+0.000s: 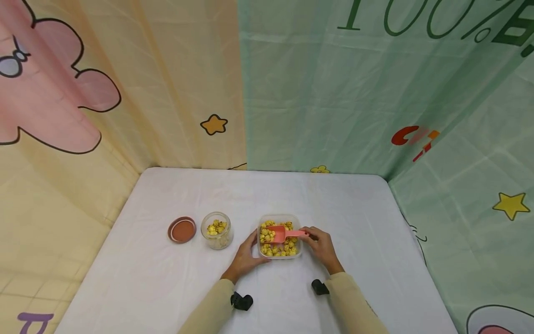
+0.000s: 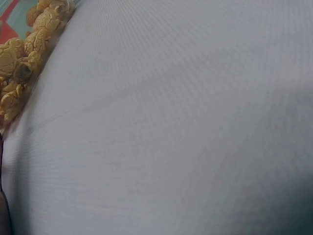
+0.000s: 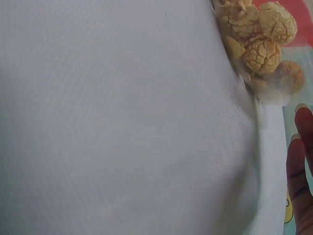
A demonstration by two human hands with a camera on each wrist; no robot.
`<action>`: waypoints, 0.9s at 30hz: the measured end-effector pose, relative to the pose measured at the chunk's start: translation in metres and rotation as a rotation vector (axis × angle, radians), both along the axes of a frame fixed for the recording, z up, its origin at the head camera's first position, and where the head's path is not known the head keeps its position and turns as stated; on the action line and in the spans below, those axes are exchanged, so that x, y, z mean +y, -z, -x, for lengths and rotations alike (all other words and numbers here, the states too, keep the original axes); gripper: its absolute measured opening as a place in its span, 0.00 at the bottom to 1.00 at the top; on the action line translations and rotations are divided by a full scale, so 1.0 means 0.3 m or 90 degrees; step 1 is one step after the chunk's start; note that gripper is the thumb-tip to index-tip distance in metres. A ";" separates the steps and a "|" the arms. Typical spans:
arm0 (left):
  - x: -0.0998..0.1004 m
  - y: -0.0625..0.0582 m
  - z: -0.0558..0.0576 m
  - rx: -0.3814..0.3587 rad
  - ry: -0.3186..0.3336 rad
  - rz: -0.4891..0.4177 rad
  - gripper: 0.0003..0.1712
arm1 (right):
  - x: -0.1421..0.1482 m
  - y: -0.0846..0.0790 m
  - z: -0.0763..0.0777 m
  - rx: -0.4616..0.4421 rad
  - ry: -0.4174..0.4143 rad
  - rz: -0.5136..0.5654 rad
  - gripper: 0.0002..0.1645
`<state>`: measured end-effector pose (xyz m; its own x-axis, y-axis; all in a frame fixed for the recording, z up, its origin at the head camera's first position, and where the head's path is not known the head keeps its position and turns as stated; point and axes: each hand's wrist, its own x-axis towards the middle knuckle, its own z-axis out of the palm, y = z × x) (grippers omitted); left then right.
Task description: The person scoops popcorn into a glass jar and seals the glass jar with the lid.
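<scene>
In the head view my left hand [image 1: 245,260] holds a clear square plastic container [image 1: 278,258] at its near left corner, fingers along the left wall and thumb at the front. Yellow popcorn [image 1: 288,250] fills much of it. My right hand [image 1: 320,246] pinches the handle of a pink scoop [image 1: 280,234], whose bowl lies among the popcorn. The scoop's bowl seems to bear some popcorn at its left side. In the left wrist view popcorn [image 2: 35,41] shows at the upper left corner. Two fingertips [image 3: 303,120] of the right hand appear beside the container in the right wrist view.
Left of the container stands a clear round jar [image 1: 217,241] without its lid, partly filled with popcorn. Beside it a brown round lid [image 1: 182,230] lies on the white-covered table [image 1: 175,287]. Printed curtains [image 1: 283,93] hang behind and at both sides.
</scene>
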<state>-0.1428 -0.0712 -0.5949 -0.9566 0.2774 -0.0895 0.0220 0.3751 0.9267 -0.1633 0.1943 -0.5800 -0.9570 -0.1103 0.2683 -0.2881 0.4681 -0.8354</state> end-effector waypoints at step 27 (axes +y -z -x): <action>0.000 0.006 -0.002 0.016 0.001 0.001 0.60 | -0.006 -0.089 -0.064 -0.103 0.016 0.153 0.12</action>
